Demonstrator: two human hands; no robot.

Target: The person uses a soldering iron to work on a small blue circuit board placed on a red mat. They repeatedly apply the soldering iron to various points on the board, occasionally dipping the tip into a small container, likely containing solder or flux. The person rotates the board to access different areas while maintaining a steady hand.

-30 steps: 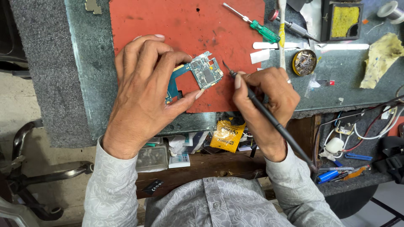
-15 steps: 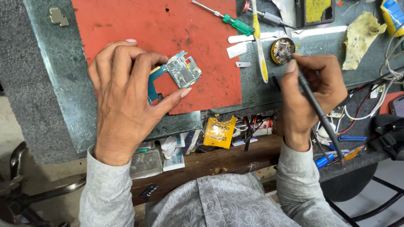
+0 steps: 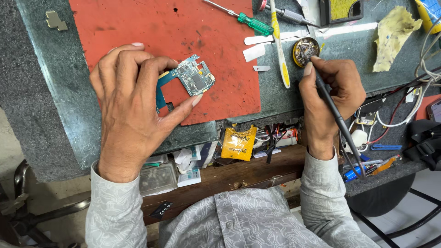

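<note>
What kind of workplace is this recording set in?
Most likely a small electronics repair bench. The left hand holds a bare circuit board on a red mat, the right hand dips a soldering iron into a small round tin, and a green screwdriver lies nearby.

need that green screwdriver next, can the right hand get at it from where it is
Probably yes: the green screwdriver lies bare on the mat's top edge. But the right hand holds a soldering iron, so its grip is taken.

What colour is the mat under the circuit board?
Red-orange, worn and marked; the mat shows in the head view beneath the circuit board.
</note>
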